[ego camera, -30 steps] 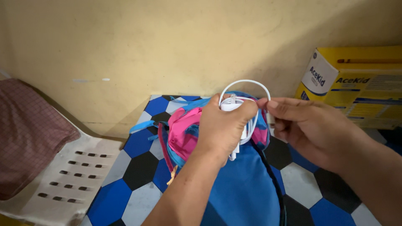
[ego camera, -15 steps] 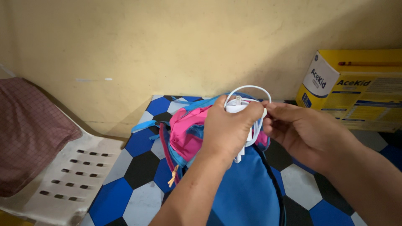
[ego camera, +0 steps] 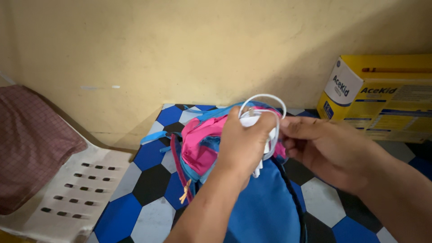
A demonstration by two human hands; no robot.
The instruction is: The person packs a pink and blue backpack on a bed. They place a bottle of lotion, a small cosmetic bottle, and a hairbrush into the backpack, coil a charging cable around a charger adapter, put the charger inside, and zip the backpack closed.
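Head view, backpack [ego camera: 265, 207] open, hands coiling white cable [ego camera: 263, 101]

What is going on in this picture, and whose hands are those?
The picture comes from a camera worn on a person's head, looking down, so the two bare hands are that person's own. The left hand grips a white coiled cable, and the right hand pinches the loop from the side. Under them lies a blue and pink bag on a mat with blue, black and white hexagons. To the left is a white plastic chair with a reddish cloth on it. A yellow box stands by the wall.
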